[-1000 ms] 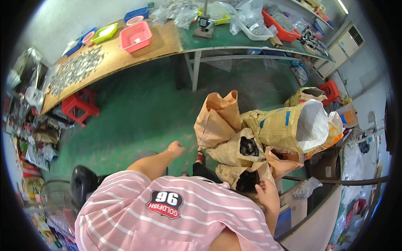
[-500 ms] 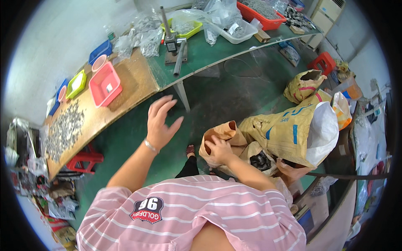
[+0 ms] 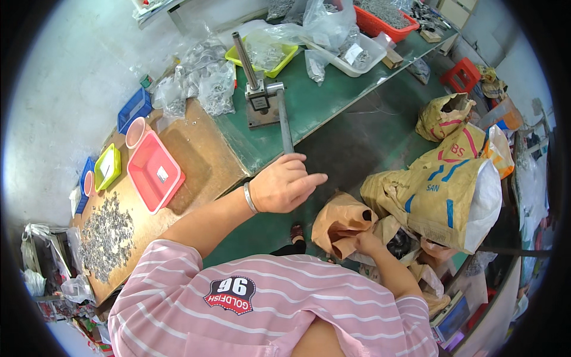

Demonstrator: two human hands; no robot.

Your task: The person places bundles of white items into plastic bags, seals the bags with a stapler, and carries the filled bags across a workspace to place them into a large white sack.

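Observation:
A brown paper bag (image 3: 331,221) stands on the floor in front of me, its crumpled mouth facing up. My right hand (image 3: 369,243) is at the bag's right rim and grips the paper there, its fingertips partly hidden. To the left of the bag, my left hand (image 3: 284,185) hangs in the air near the table edge, holding nothing. Its thumb reaches out to the right and the other fingers are loosely bent. Beside the right hand, a pale sack (image 3: 386,231) has something black and shiny (image 3: 399,245) in it.
A lever hand press (image 3: 260,102) stands on the green table (image 3: 315,116), its handle jutting toward my left hand. A pink tray (image 3: 156,172) and scattered small metal parts (image 3: 108,238) lie on the wooden board (image 3: 205,143). Large yellow sacks (image 3: 437,199) crowd the right.
My left hand has moved right, toward the bag, and its fingers have bent. My right hand has shifted from the bag's opening to its right rim. The whole view has shifted nearer the table.

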